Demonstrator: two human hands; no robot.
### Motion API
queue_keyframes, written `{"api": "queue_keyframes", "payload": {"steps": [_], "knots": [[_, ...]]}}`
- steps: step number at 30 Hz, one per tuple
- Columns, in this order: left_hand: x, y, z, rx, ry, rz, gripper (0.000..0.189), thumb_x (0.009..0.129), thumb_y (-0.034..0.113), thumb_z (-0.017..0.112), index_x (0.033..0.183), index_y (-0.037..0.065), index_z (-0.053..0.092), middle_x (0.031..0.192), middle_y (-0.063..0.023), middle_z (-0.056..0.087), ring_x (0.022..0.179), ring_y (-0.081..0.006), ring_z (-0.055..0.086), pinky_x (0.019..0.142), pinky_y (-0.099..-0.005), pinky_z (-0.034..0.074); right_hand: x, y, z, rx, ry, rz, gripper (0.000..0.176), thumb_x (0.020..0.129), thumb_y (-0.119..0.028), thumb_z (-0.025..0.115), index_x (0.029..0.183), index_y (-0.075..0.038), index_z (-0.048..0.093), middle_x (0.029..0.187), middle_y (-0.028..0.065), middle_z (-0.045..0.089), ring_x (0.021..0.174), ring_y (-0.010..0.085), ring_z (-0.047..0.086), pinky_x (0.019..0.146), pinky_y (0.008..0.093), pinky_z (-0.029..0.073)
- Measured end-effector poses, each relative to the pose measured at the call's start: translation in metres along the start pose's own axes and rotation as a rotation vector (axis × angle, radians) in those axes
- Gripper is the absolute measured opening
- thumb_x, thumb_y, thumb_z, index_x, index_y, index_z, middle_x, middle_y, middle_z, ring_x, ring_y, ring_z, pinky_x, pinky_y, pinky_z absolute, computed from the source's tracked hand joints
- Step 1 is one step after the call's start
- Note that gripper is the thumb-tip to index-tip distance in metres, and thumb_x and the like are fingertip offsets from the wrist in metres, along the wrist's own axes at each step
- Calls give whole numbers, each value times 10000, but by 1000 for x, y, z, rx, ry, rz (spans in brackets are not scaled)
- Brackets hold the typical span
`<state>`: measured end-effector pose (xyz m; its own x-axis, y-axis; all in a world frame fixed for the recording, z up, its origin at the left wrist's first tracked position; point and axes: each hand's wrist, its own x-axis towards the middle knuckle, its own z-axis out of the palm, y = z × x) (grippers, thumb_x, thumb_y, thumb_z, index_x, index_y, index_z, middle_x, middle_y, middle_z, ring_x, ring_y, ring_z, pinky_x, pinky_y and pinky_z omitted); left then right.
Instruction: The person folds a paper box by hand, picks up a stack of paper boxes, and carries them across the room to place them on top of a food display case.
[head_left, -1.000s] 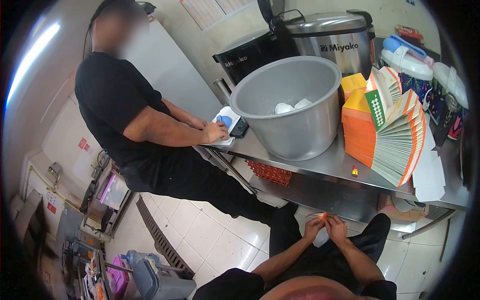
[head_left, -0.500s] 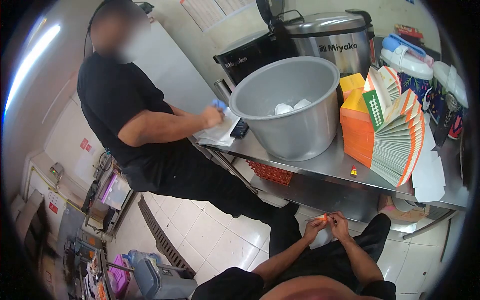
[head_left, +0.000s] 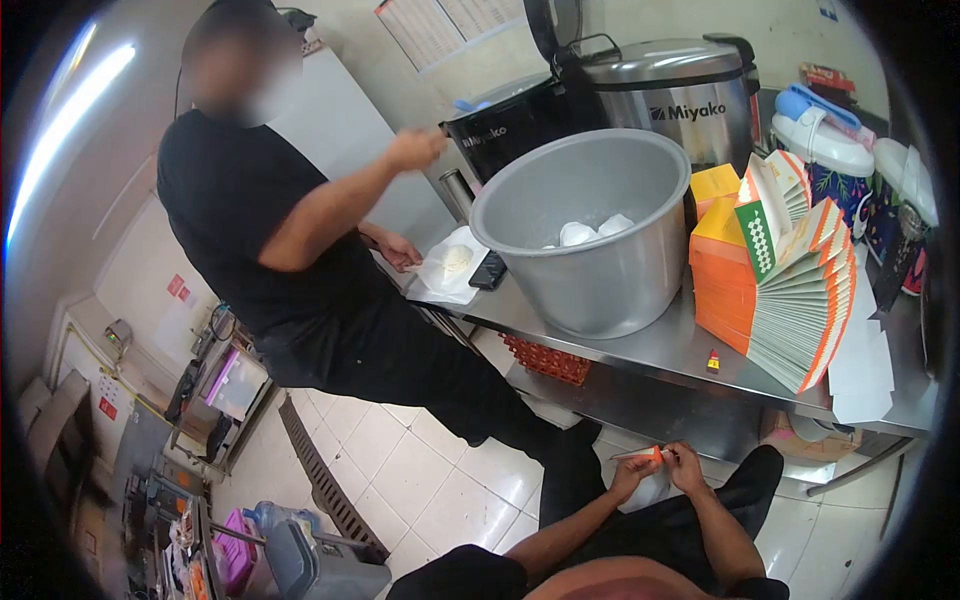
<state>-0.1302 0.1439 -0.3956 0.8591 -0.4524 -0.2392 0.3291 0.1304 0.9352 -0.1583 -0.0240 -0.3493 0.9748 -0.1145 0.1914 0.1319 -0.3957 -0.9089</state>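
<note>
Low between my knees, my left hand (head_left: 630,477) and my right hand (head_left: 684,468) are close together, fingers closed on an orange-and-white piece of card (head_left: 655,455). The card is small in view, and its fold is partly hidden by my fingers. Below it, between my wrists, hangs something whitish (head_left: 648,492) that I cannot make out. On the steel table in front stands a fanned stack of orange, white and green folded cartons (head_left: 800,300). To its left sits a large grey pot (head_left: 580,285) with white wrapped-looking bundles (head_left: 590,231) inside.
A co-worker in black (head_left: 270,230) stands at left, one hand raised near the black rice cooker (head_left: 510,130). Rice (head_left: 457,258) lies on white paper beside a dark scale-like device (head_left: 488,270). A steel rice cooker (head_left: 675,95) and lidded jugs (head_left: 820,140) stand behind.
The co-worker's hand has moved from over the paper up toward the black cooker, uncovering rice on the paper. A blue utensil now shows at the cooker's top. My hands keep hold of the card.
</note>
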Motion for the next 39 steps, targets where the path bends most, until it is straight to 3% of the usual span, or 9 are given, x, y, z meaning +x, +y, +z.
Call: {"api": "queue_keyframes", "payload": {"steps": [7,13,22,30,34,37,39], "knots": [[8,-8,-2,-38,-8,-14,221,910,190,651,1039,10,661,1004,-27,653,919,-116,605,858,-278,482,-3,-11,5,-24,64,204,186,886,-150,602,991,-11,670,787,164,664,706,276,652,673,375,504],[10,-19,-6,55,-76,-7,234,914,178,643,1081,13,651,1030,-26,655,954,-117,608,900,-281,482,-3,-10,0,-176,-24,231,224,791,-172,649,969,-45,696,787,166,677,700,279,657,693,370,516],[4,-6,3,75,-125,33,238,910,174,647,1089,17,651,1026,-26,662,944,-105,612,859,-277,487,-4,4,4,-218,20,160,218,758,-169,633,939,-70,703,774,161,682,718,311,668,714,407,520],[5,-7,2,159,-137,5,234,910,166,645,1082,8,653,1003,-33,670,937,-112,621,864,-281,499,-4,1,4,-258,74,97,199,729,-116,648,907,-46,704,805,160,691,687,286,670,683,384,528],[8,-15,2,-8,-122,49,220,915,149,635,1082,6,639,1024,-33,662,958,-118,616,874,-284,502,-4,1,4,-266,29,145,230,726,-87,658,945,-28,690,816,138,698,688,232,672,668,348,523],[11,-16,-1,-39,-73,65,207,920,137,626,1085,12,627,1020,-25,652,948,-115,609,882,-283,497,-5,3,7,-42,24,294,230,762,-86,663,977,-4,676,855,156,697,740,223,665,706,344,522],[12,-15,-4,-21,-46,37,198,924,132,619,1086,17,622,1009,-20,645,932,-110,604,880,-281,494,-5,15,16,187,103,303,188,773,-38,681,954,9,667,818,92,688,713,147,635,678,286,514]]}}
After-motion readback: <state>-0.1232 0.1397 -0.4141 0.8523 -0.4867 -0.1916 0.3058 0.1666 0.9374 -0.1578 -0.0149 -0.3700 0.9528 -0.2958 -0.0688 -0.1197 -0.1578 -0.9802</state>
